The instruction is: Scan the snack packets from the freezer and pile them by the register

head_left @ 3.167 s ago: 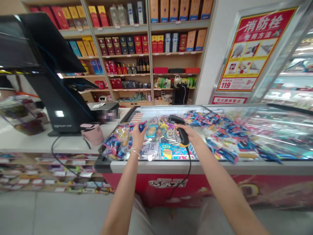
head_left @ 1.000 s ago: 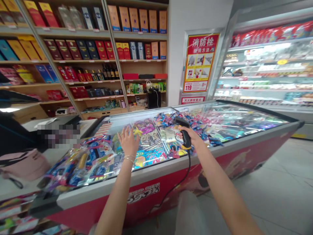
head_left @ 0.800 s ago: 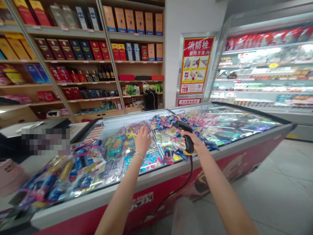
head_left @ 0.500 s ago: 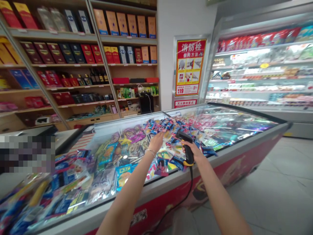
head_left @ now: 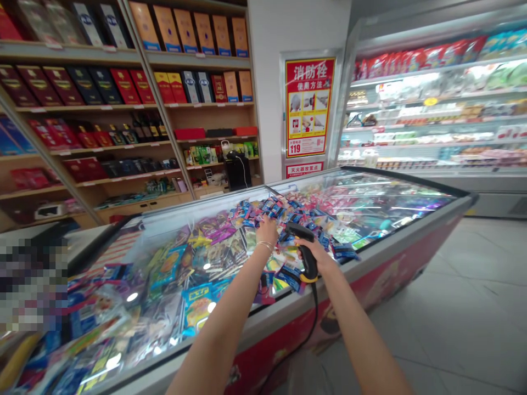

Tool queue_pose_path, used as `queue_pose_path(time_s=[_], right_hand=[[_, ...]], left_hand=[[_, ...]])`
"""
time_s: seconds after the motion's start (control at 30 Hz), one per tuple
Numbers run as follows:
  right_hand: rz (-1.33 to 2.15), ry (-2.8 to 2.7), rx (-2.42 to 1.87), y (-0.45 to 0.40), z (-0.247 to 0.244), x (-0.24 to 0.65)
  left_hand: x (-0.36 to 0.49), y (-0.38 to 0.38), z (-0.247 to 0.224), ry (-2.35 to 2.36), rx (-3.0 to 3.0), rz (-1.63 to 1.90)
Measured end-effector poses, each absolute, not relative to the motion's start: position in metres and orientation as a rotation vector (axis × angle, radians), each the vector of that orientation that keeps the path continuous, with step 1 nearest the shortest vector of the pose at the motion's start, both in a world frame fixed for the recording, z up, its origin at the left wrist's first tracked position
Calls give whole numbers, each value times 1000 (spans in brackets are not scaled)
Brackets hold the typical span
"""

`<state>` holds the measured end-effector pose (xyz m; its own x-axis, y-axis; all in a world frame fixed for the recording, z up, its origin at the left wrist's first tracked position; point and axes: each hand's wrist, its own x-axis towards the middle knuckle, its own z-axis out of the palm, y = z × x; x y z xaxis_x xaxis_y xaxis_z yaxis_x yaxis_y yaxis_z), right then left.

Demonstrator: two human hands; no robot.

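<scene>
My right hand (head_left: 315,255) is wrapped round the grip of a black barcode scanner with yellow trim (head_left: 308,263). The scanner's head points left over the heap, and its cord hangs down in front of the freezer. At the near side of a pile of small blue snack packets (head_left: 274,207), my left hand (head_left: 267,230) reaches forward, a thin bracelet on its wrist. Its fingertips are among the packets, mostly hidden behind the back of the hand, so I cannot see whether they grip one. More blue packets (head_left: 291,277) lie just below the scanner on the glass top.
The chest freezer (head_left: 395,258) has a glass top over packaged goods. More wrapped items (head_left: 82,323) lie at its near left end. Shelves of boxed bottles (head_left: 206,88) stand behind. A red notice (head_left: 308,109) hangs on the wall; a lit open fridge (head_left: 432,115) stands at right.
The view has swung slightly to the right. My left hand has reached farther forward into the blue packets. My right hand keeps hold of the scanner in nearly the same pose.
</scene>
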<state>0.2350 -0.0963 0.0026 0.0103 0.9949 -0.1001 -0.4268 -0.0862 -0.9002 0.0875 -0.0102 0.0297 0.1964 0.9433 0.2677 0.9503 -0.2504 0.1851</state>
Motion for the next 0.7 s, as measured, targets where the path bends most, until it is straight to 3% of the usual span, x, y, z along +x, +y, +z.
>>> queue_pose_path(time_s=[0.13,0.3,0.5,0.7], right_hand=[[1411,-809,-984,-97,3,235],[1405,-826,-940,-98,9,232],[1383,-850,-970,-102,15,226],[1268,-1085,-1002,-111,33,210]], left_hand=[[77,-3,27,-1950,-2467,-643],[31,-4,21,-2158,-2507,-1393],[-29,-29,17,-2330,-2521,-1652],[-63,-45,9,-2035,-2259,-2833]])
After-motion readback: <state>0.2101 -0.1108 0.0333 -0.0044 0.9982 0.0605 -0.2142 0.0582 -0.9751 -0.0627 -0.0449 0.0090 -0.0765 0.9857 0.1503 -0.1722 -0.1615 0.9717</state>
